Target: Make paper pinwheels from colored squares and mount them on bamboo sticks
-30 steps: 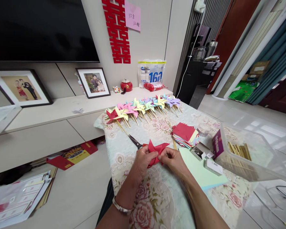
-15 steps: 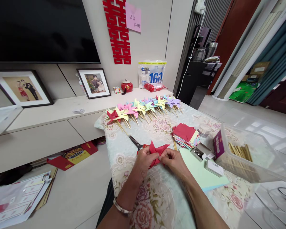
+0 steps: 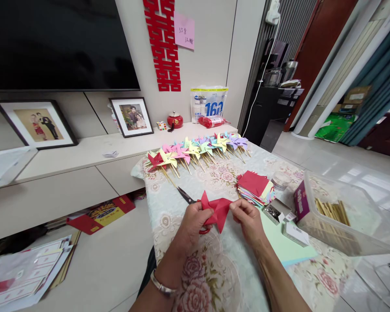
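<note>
My left hand (image 3: 195,220) pinches the middle of a red paper pinwheel (image 3: 221,209), whose cut corners are partly folded in. My right hand (image 3: 247,215) is closed at the pinwheel's right edge, fingertips pinching a corner of the paper. Just behind my left hand lie open-bladed scissors (image 3: 184,195) with red handles, partly covered by the hand and the paper. To the right is a stack of coloured paper squares (image 3: 253,183), red on top. Near it, a small open box (image 3: 273,212) holds small metal pins.
Finished pinwheels (image 3: 193,149) on sticks lie in a row along the table's far edge. At right stand a clear plastic tub (image 3: 325,234) of wooden sticks, a small white box (image 3: 295,234) on pale green sheets (image 3: 279,242), and a round clear container (image 3: 281,180).
My right hand has moved right, from the pinwheel's centre to its outer corner. A paper flap now spreads out between the hands. The view has shifted slightly.
</note>
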`<state>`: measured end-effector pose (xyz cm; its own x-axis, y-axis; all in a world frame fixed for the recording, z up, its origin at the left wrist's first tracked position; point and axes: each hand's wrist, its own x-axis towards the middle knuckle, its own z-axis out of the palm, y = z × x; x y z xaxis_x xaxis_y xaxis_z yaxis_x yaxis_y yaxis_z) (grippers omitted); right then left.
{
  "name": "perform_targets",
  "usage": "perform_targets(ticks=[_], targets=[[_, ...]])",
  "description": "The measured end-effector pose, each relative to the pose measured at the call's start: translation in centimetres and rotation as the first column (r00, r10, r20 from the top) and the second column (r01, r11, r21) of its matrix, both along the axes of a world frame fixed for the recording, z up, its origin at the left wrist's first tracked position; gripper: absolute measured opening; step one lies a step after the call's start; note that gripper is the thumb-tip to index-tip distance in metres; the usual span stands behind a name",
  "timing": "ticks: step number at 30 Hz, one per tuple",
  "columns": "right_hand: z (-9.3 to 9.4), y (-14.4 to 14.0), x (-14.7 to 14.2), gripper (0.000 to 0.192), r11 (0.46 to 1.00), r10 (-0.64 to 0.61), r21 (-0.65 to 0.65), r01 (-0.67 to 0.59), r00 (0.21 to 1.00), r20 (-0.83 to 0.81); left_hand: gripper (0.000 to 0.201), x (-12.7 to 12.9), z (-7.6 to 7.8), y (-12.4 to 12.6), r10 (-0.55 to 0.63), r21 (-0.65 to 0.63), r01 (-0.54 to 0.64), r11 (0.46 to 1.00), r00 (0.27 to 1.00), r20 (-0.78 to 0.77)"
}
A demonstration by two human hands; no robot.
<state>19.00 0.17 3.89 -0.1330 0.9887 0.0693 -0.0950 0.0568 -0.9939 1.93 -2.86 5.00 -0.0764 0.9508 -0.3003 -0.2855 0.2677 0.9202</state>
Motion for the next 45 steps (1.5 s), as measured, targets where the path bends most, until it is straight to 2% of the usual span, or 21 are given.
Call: perform_targets(ticks=[2, 4, 7, 9, 11, 13, 22, 28, 32, 34, 38, 40, 44, 45], targets=[[0.0, 0.2, 0.3, 0.031, 0.993, -0.109, 0.028, 0.112, 0.990, -0.085, 0.020, -0.9, 0.6, 0.1, -0.077, -0.015, 0.077, 0.997, 0.997, 0.017], [0.2, 0.2, 0.4, 0.037, 0.994, -0.108, 0.010, 0.110, 0.987, -0.117, 0.020, -1.8, 1.5, 0.2, -0.206, -0.024, 0.206, 0.978, 0.978, 0.028], [0.6, -0.2, 0.0, 0.053, 0.994, 0.083, -0.065, -0.091, 0.989, -0.121, 0.016, -2.6, 3.0, 0.3, -0.373, -0.056, 0.372, 0.927, 0.927, -0.025], [1.0, -0.6, -0.4, 0.060, 0.963, 0.227, -0.119, -0.241, 0.967, -0.120, 0.013, -2.8, 3.7, 0.4, -0.438, -0.081, 0.433, 0.898, 0.897, -0.062], [1.4, -1.0, -0.6, 0.066, 0.932, 0.311, -0.160, -0.326, 0.944, -0.112, 0.009, -2.8, 4.2, 0.6, -0.480, -0.107, 0.471, 0.876, 0.873, -0.088], [1.6, -1.2, -0.8, 0.071, 0.916, 0.347, -0.180, -0.359, 0.933, -0.099, 0.007, -2.6, 4.2, 0.9, -0.511, -0.128, 0.497, 0.858, 0.852, -0.112], [0.5, -0.9, -0.9, 0.080, 0.905, 0.370, -0.209, -0.369, 0.928, -0.037, 0.006, -1.8, 3.4, 2.5, -0.617, -0.280, 0.551, 0.786, 0.727, -0.301], [0.2, -0.9, -1.0, 0.089, 0.905, 0.377, -0.208, -0.371, 0.926, -0.009, 0.006, -1.6, 3.0, 2.8, -0.639, -0.311, 0.558, 0.769, 0.684, -0.352], [0.2, -0.8, -1.0, 0.091, 0.915, 0.340, -0.215, -0.340, 0.940, -0.037, 0.011, -2.4, 2.9, 3.1, -0.653, -0.228, 0.612, 0.758, 0.704, -0.280], [0.4, -0.7, -0.9, 0.093, 0.925, 0.291, -0.230, -0.302, 0.953, -0.078, 0.019, -3.1, 3.1, 3.3, -0.598, -0.136, 0.584, 0.801, 0.765, -0.240], [1.0, -0.5, -1.0, 0.104, 0.944, 0.158, -0.265, -0.196, 0.975, -0.160, 0.042, -3.7, 3.5, 2.5, -0.428, 0.029, 0.431, 0.902, 0.901, -0.075], [1.0, -0.4, -1.1, 0.106, 0.955, 0.101, -0.257, -0.147, 0.978, -0.185, 0.047, -3.0, 3.2, 1.7, -0.372, 0.042, 0.371, 0.928, 0.928, 0.032], [0.7, -0.2, -1.1, 0.104, 0.968, 0.031, -0.238, -0.083, 0.976, -0.216, 0.040, -0.3, 1.7, 0.3, -0.299, 0.070, 0.290, 0.954, 0.935, 0.189], [0.6, -0.1, -1.1, 0.103, 0.968, 0.023, -0.237, -0.076, 0.975, -0.220, 0.038, 0.4, 1.3, 0.2, -0.250, 0.069, 0.240, 0.968, 0.945, 0.211]])
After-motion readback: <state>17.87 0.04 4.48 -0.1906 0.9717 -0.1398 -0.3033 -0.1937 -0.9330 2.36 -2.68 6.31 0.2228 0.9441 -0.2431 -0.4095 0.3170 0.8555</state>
